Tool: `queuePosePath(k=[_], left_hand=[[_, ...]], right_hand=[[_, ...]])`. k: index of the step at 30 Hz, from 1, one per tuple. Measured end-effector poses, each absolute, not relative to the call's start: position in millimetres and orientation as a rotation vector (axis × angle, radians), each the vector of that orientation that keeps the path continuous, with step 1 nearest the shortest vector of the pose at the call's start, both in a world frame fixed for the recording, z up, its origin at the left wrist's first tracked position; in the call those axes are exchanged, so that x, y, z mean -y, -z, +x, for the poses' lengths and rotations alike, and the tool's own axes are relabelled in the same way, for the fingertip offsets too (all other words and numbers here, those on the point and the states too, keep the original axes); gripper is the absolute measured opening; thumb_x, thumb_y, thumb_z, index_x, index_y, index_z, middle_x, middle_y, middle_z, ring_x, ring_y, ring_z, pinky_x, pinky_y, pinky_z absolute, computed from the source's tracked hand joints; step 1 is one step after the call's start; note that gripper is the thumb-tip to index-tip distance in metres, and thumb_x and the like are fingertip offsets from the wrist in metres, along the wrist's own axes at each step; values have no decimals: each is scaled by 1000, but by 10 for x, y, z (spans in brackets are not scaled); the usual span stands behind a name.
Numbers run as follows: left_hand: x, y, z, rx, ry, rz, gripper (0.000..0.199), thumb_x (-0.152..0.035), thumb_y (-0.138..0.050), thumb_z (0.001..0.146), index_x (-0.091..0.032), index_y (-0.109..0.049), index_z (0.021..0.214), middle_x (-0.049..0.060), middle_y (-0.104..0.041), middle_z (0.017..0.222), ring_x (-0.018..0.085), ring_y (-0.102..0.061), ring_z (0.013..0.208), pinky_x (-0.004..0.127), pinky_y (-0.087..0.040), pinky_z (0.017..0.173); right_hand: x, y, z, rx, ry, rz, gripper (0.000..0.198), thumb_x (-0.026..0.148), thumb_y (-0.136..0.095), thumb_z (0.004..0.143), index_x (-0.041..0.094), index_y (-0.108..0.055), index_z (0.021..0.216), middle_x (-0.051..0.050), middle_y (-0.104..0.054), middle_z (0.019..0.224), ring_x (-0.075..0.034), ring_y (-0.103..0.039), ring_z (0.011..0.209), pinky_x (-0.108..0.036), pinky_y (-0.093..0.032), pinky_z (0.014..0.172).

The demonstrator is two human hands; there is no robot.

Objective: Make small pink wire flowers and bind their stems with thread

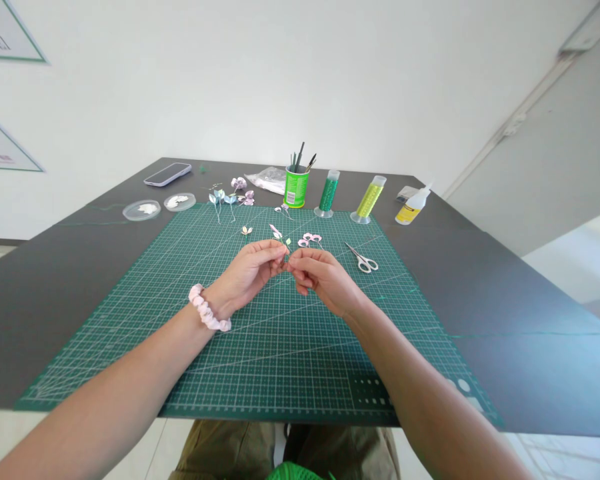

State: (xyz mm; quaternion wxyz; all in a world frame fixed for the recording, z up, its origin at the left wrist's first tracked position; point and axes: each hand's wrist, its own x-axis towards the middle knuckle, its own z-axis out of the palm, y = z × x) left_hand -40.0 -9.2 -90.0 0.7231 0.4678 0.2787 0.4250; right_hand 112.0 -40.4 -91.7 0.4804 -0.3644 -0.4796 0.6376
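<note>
Above the middle of the green cutting mat (260, 373), my left hand (253, 270) pinches a small flower stem (288, 243) with tiny pale green and white leaves at its top. My right hand (323, 273) meets it fingertip to fingertip, closed at the lower part of the stem; what exactly lies between its fingers is too small to make out. Just beyond my hands lie pink wire-stemmed flowers (310, 239) and a small cream flower (247, 231). White-handled scissors (365, 260) rest on the mat to the right of my right hand.
Behind the mat stand a green can (296, 190) of pens, a dark green thread spool (329, 193), a yellow-green spool (370, 200) and a glue bottle (413, 205). Blue flowers (223, 198), two shallow dishes (141, 211) and a phone (168, 175) lie at the back left.
</note>
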Motion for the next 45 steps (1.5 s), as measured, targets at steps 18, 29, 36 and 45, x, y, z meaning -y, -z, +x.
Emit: queuePosePath(k=[18,29,36,45], left_hand=[[86,915,-402,-603,-921,1030,22,-25,-76,70,-14,-60,58,-2,-51,58,10,-46,60,26,-39,64],[94,903,-409,-589,-911,1027,22,-24,-77,70,-14,-61,58,-2,-52,58,10,-47,61,24,-39,64],[90,904,-402,-585,-911,1033,20,-23,-76,70,-14,-62,59,-2,-53,58,10,-46,60,24,-39,64],[97,894,-402,-575,-911,1018,22,-23,-76,70,-13,-61,58,-2,-52,57,10,-48,60,23,-40,64]], right_hand=[[407,918,1118,1176,-1578,-872,13,24,-63,72,19,-61,60,8,-41,46,-7,-29,42,-21,-33,41],[407,917,1126,1180,-1583,-866,12,22,-61,72,18,-61,61,8,-41,46,-6,-30,42,-21,-33,41],[402,921,1125,1163,-1591,-874,12,22,-61,71,18,-61,60,8,-41,46,-6,-29,42,-21,-32,41],[396,928,1124,1170,-1591,-872,12,23,-62,72,18,-60,61,8,-40,45,-6,-29,42,-21,-32,41]])
